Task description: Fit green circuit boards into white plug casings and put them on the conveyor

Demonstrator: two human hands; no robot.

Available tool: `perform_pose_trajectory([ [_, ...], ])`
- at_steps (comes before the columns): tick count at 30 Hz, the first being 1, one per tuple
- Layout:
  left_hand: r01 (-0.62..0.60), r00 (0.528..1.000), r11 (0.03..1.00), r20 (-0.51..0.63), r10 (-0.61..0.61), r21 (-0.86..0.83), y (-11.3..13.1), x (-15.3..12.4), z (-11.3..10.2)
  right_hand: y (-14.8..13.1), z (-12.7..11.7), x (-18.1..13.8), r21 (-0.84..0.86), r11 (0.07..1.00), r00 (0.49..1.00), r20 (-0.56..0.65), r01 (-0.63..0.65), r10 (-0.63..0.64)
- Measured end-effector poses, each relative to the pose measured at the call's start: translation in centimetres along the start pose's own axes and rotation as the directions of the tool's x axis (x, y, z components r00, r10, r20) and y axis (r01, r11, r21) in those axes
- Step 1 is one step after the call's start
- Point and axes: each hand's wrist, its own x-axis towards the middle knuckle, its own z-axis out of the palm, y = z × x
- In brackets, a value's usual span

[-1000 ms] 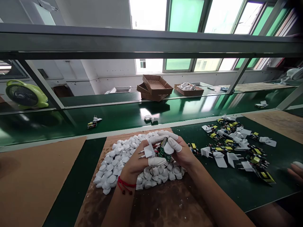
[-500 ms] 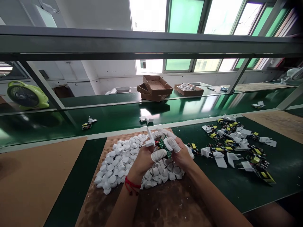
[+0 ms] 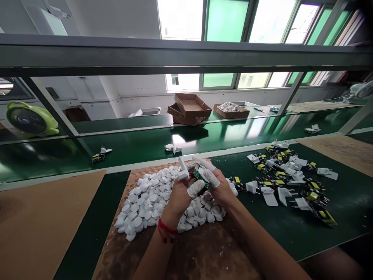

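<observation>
Above a pile of small white plastic caps (image 3: 145, 200), my left hand (image 3: 180, 195) and my right hand (image 3: 220, 188) meet around a small green circuit board (image 3: 199, 173). White finger cots cover several fingertips. The left thumb and fingers pinch the board from the near left side. A white plug housing (image 3: 183, 170) sticks up beside the left fingers, and red wire shows between it and the board. My right fingers close on the board's right side; whether a white cap lies under them is hidden. A red cord bracelet circles my left wrist.
Circuit boards with white plug housings (image 3: 279, 179) lie clustered on the green bench at right. Beyond is a green conveyor belt (image 3: 140, 146) carrying a few similar parts. Brown cardboard trays (image 3: 192, 107) stand behind it. A metal beam (image 3: 186, 56) crosses above; a green fan (image 3: 30, 119) stands left.
Parts on the conveyor have shifted left. In my hands the board has tilted, and my right fingers have moved slightly over it. Both hands keep hold.
</observation>
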Motion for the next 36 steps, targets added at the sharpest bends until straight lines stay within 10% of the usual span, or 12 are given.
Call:
perform_pose_trajectory([
  [29, 0.02, 0.997, 0.985, 0.071, -0.032, 0.169, 1.8, -0.6, 0.2, -0.9, -0.7, 0.4, 0.1, 0.985, 0.985, 0.123, -0.137, 0.125],
  [36, -0.01, 0.986, 0.949, -0.157, 0.062, 0.314, 1.3, 0.1, 0.0, 0.0, 0.0, 0.4, -0.31, 0.95, 0.999, -0.012, 0.047, -0.053],
])
